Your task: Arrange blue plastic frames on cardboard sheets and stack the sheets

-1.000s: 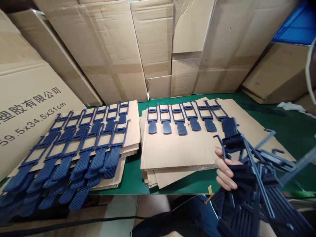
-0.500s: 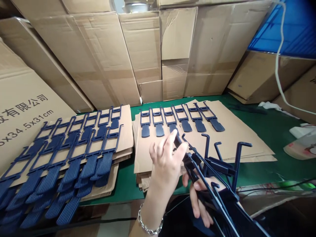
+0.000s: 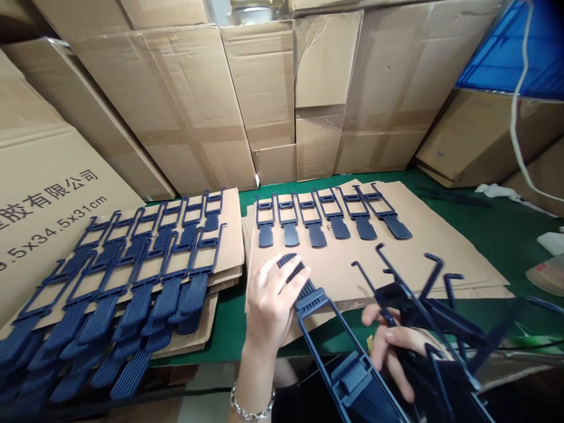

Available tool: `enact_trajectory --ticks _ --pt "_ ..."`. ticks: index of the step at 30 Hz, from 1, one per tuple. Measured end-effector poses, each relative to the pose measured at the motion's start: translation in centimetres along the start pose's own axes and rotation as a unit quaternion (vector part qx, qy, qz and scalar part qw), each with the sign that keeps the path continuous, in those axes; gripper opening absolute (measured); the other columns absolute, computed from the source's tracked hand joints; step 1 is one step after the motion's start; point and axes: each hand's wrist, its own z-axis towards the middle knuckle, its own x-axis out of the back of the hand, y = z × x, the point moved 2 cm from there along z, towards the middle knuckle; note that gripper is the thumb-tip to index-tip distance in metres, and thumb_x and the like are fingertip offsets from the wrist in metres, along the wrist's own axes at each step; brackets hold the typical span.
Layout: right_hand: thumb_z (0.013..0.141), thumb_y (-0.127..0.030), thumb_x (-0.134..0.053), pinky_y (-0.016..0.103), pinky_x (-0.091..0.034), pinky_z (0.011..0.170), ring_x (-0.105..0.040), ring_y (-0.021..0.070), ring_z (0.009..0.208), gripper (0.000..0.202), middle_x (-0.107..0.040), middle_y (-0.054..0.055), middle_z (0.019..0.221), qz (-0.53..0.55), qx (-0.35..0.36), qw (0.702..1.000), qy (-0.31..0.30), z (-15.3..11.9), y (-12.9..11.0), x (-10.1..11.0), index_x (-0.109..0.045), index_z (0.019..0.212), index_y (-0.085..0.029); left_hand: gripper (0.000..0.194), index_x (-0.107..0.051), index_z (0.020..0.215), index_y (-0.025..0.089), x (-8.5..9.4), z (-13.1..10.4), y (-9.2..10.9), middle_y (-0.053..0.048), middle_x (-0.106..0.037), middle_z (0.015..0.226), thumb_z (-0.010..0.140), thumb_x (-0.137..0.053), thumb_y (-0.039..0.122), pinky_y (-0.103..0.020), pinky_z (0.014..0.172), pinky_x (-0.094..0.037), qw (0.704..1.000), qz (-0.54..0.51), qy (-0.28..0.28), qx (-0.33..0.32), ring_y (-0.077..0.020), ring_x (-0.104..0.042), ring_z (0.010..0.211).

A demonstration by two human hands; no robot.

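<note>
My left hand [image 3: 269,302], with a chain bracelet at the wrist, pinches the ribbed end of a dark blue plastic frame [image 3: 312,301]. That frame slants down to the right, with a crosspiece in its lower half. Several more of the same frames, a bunch [image 3: 458,323] with hooked arms sticking up, are gripped in my right hand [image 3: 399,346], whose fingers are partly hidden by them. Beyond my left hand, a row of like frames [image 3: 317,235] lies flat on cardboard sheets [image 3: 453,258].
Overlapping rows of blue frames [image 3: 143,299] cover another cardboard stack [image 3: 229,247] at the left, some ribbed ends overhanging the front edge. Cardboard boxes [image 3: 176,106] wall off the back of the green table [image 3: 480,217]. A white cable [image 3: 520,106] hangs at the right.
My left hand has drawn one frame away from the bunch, down and to the left. My right hand and its bunch have shifted right. The view has turned slightly left.
</note>
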Motion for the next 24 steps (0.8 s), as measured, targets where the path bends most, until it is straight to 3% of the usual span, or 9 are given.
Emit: enact_trajectory --ticks 3,8,11,13,16,18,24 --pt "0.084 -0.024 -0.040 0.013 -0.028 0.030 -0.050 0.0104 0.032 0.013 -0.063 0.007 0.064 0.020 0.056 0.998 0.000 -1.2 -1.0 1.3 -0.045 0.093 -0.015 0.034 -0.058 0.110 0.022 -0.3 -1.4 -0.7 -0.005 -0.058 0.114 0.081 -0.046 0.008 -0.041 0.091 -0.038 0.998 -0.030 -0.021 0.047 -0.0220 -0.045 0.110" --pt "0.084 -0.027 -0.042 0.015 -0.023 0.025 -0.047 0.0113 0.028 0.012 -0.057 -0.003 0.057 0.093 0.084 0.991 -0.047 -1.9 -0.9 2.6 -0.034 0.089 -0.019 0.027 -0.058 0.105 0.023 -1.2 -2.9 -1.2 -0.002 -0.063 0.103 0.083 -0.047 0.013 -0.041 0.095 -0.034 0.983 -0.066 -0.070 0.156 -0.0179 -0.056 0.096" --pt "0.084 -0.028 -0.044 0.015 -0.023 0.028 -0.051 0.0111 0.032 0.015 -0.058 0.001 0.059 0.049 0.061 0.996 -0.033 -1.9 -0.8 1.7 -0.032 0.084 -0.018 0.016 -0.064 0.085 0.018 -1.2 -3.1 -1.3 -0.006 -0.066 0.086 0.082 -0.051 0.027 -0.033 0.077 -0.046 0.960 -0.074 -0.077 0.260 -0.0194 -0.061 0.081" --pt "0.084 -0.029 -0.044 0.014 -0.023 0.030 -0.052 0.0117 0.034 0.017 -0.060 0.005 0.062 0.023 0.038 0.998 -0.035 -1.7 -0.9 0.7 -0.032 0.082 -0.018 0.025 -0.062 0.070 0.016 -1.0 -3.1 -1.6 -0.006 -0.065 0.071 0.080 -0.053 0.037 -0.027 0.057 -0.045 0.932 -0.073 -0.083 0.345 -0.0193 -0.062 0.068" --pt "0.083 -0.032 -0.044 0.013 -0.022 0.029 -0.050 0.0106 0.032 0.019 -0.061 0.005 0.062 0.007 0.037 0.999 -0.037 -1.0 -0.8 0.1 -0.032 0.082 -0.017 0.026 -0.060 0.076 0.016 -0.9 -3.5 -2.0 -0.005 -0.064 0.068 0.079 -0.052 0.041 -0.025 0.054 -0.043 0.880 -0.090 -0.122 0.449 -0.0193 -0.061 0.066" --pt "0.083 -0.032 -0.043 0.012 -0.025 0.028 -0.048 0.0098 0.030 0.018 -0.059 0.001 0.060 0.029 0.031 0.997 -0.064 -0.2 -0.4 0.1 -0.031 0.081 -0.018 0.027 -0.059 0.084 0.017 -0.9 -3.9 -2.3 -0.006 -0.065 0.075 0.079 -0.051 0.042 -0.026 0.058 -0.044 0.862 -0.104 -0.135 0.477 -0.0203 -0.062 0.072" --pt "0.083 -0.026 -0.037 0.013 -0.030 0.023 -0.047 0.0101 0.027 0.009 -0.059 -0.003 0.066 0.141 0.061 0.971 -0.183 2.4 0.3 -0.2 -0.031 0.082 -0.020 0.028 -0.055 0.080 0.017 -0.8 -4.8 -3.0 -0.007 -0.064 0.073 0.079 -0.049 0.045 -0.028 0.061 -0.044 0.856 -0.116 -0.119 0.489 -0.0213 -0.060 0.073"
